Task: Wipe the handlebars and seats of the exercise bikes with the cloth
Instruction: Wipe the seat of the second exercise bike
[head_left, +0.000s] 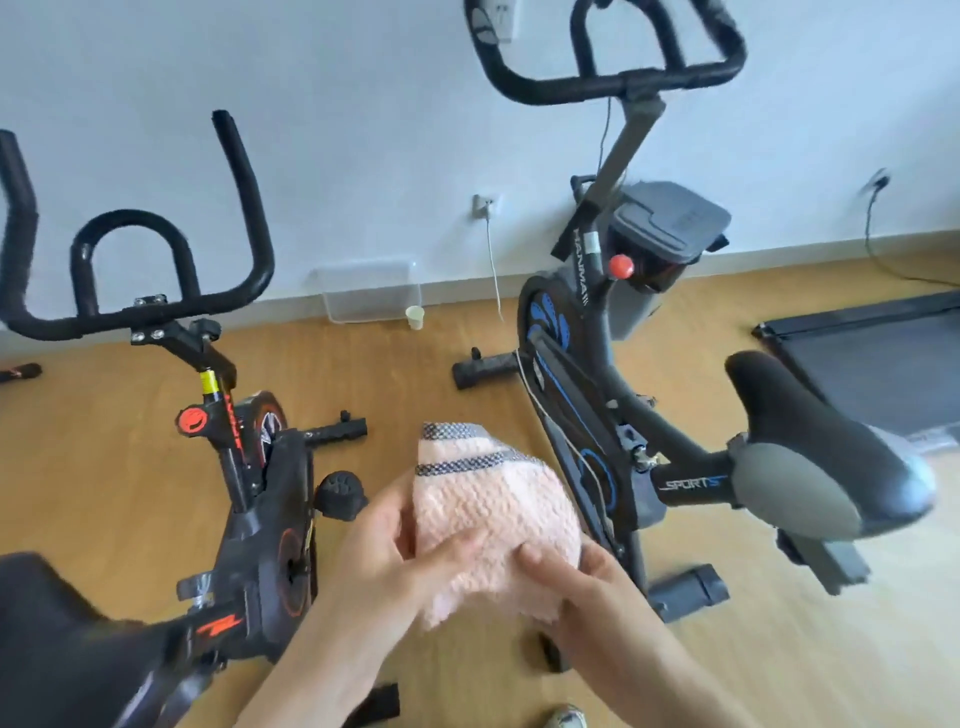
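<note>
Both the left hand (384, 551) and right hand (587, 587) clutch the pink cloth (493, 519) between two exercise bikes (587, 415).

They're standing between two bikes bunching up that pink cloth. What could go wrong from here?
Both hands, left and right, are busy with the cloth, so neither is free if the person stumbles. The bikes' floor bars stick out close to the shoe, a possible trip. The white cable hanging from the wall socket runs down near the right bike and might snag. The paper cup on the floor could get knocked over.
</note>
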